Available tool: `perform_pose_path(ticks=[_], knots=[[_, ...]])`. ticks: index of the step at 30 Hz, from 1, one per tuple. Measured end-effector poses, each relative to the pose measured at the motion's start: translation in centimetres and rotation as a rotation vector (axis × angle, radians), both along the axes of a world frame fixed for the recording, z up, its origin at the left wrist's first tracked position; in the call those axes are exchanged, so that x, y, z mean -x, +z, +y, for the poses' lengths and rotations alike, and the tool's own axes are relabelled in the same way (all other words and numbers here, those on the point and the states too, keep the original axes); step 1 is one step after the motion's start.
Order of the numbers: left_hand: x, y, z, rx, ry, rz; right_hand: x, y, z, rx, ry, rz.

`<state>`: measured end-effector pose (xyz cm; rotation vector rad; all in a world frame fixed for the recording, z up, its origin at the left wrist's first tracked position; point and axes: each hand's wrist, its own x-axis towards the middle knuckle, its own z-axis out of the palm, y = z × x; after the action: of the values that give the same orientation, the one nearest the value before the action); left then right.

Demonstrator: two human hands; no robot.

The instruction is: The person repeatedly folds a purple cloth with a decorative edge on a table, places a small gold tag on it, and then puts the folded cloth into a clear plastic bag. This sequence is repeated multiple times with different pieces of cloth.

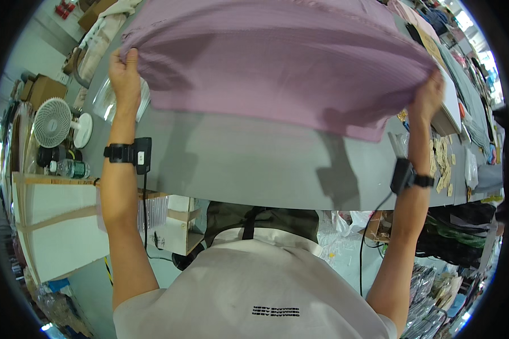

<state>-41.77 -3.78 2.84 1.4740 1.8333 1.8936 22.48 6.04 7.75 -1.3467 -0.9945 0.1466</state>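
Note:
A wide piece of mauve knit fabric (254, 72) stretches between my two hands over the grey table (246, 156). My left hand (125, 78) pinches its left edge, thumb on top. On the far side, my right hand (427, 95) grips the right edge, where the cloth bunches and folds. The fabric's near edge hangs low over the tabletop and casts shadows there. Its far part runs out of the top of the view. Beneath my left wrist lies a clear plastic bag (106, 101).
At left stand a white desk fan (53, 123) and a plastic bottle (72, 168). On the right are a white box (447, 110), several beige tags (441, 163) and a grey-green cloth (471, 97). A white board box (61, 229) sits below the table's left side.

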Motion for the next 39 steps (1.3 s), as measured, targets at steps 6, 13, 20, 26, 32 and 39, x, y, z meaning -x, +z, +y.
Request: perform_pose_path(ticks=[6, 13, 20, 26, 32, 39], knots=[[2.0, -2.7, -11.7, -0.003, -0.253, -0.300, -7.5, -5.5, -15.1, -0.097, 0.623, 0.271], [3.6, -8.1, -13.2, 0.415, 0.023, 0.697, -8.6, -9.2, -22.2, 0.659, 0.696, -0.386], [9.5, -10.6, -7.2, 0.580, 0.179, 0.830, -2.0, -8.6, -16.8, 0.447, 0.476, -0.732], [5.6, -10.3, -2.3, 0.476, 0.103, 0.554, -1.9, -10.3, -6.5, 0.475, 0.376, -0.604], [-1.0, -10.8, 0.6, 0.505, 0.048, 0.630, -2.3, -11.9, 0.9, 0.649, 0.395, -0.996], [0.1, -12.3, 1.0, 0.525, 0.083, 0.786, -2.5, -11.9, 4.3, 0.419, 0.124, -0.959]])
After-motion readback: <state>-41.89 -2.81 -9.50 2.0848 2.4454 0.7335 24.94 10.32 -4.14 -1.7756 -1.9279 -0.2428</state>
